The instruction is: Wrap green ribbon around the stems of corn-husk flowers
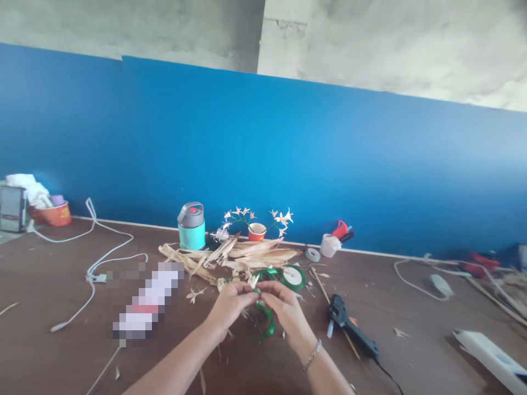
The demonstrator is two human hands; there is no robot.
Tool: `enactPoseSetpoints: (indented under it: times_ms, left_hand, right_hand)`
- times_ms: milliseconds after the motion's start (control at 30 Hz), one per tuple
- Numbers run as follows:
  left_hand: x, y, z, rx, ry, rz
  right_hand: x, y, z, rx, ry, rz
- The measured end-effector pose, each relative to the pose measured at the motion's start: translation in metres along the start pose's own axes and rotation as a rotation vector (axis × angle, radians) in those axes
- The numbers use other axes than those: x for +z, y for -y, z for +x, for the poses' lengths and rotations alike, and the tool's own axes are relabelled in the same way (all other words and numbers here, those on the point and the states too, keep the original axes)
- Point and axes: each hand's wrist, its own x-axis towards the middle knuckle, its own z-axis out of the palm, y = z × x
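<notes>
My left hand (231, 303) and my right hand (284, 307) meet over the middle of the brown table, fingertips pinched together. Between them is a small pale husk flower (252, 281), its base hidden by the fingers. A strip of green tape (268, 325) hangs below my right fingers and curls toward the tabletop. Just beyond my right hand lies a roll of green tape (293, 277) with a white core. Dry corn husks (263, 256) are heaped behind both hands. A loose husk flower (195, 295) rests left of my left hand.
A black glue gun (349, 325) lies on the right beside a thin stick. Finished flower stems lean in a paper cup (257, 232) near the blue partition (288, 153). A turquoise flask (191, 233) stands left of it. White cables (102, 258) and a pixelated object (148, 302) occupy the left.
</notes>
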Motion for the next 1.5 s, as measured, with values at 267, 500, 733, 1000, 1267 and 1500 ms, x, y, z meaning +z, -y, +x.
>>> enactPoseSetpoints:
  times_ms: [267, 500, 733, 1000, 1267, 1500]
  left_hand:
    - [0.000, -0.010, -0.006, 0.116, 0.214, -0.108]
    - [-0.001, -0.012, -0.009, 0.125, 0.152, -0.084]
    - [-0.004, -0.012, -0.008, 0.190, 0.192, 0.041]
    - [-0.002, -0.005, -0.005, 0.241, 0.241, 0.082]
    - [0.003, -0.009, -0.010, 0.342, 0.028, 0.167]
    - [0.003, -0.007, -0.010, 0.366, -0.056, 0.232]
  right_hand:
    - [-0.006, -0.006, 0.005, 0.371, 0.254, 0.241]
    - [-0.013, -0.006, 0.006, 0.628, 0.511, 0.536]
    - [-0.012, -0.008, 0.005, 0.654, 0.493, 0.516]
    - [-0.004, -0.007, 0.002, 0.395, 0.227, 0.344]
    - [0.006, -0.011, 0.001, 0.210, 0.074, 0.237]
    - [0.009, -0.010, -0.001, 0.040, -0.021, 0.053]
